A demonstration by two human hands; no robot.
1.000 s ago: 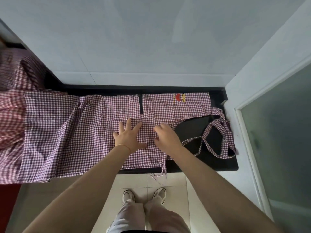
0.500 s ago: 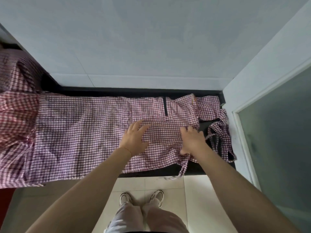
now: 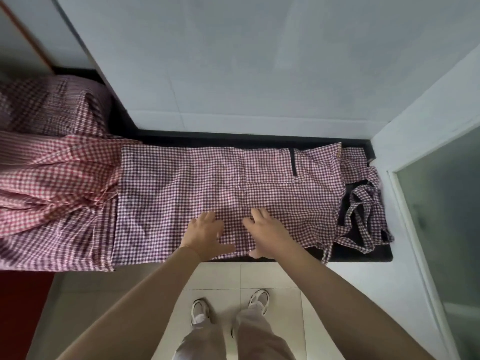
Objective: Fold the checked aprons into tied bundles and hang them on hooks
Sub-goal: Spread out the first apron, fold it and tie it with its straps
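A purple-and-white checked cotton apron (image 3: pixel 207 188) is being kept spread flat along the black polished surface (image 3: pixel 363 253), its near edge lying at the surface's front lip. It is being pressed down by the left hand (image 3: pixel 205 236) and the right hand (image 3: pixel 267 232), placed side by side near that edge; each grip is spread, fingers straight, nothing being pinched. The apron's tangled checked ties (image 3: pixel 363 219) are lying bunched at the right end. A red-and-white checked cloth (image 3: pixel 52 175) is being overlapped against the apron's left end.
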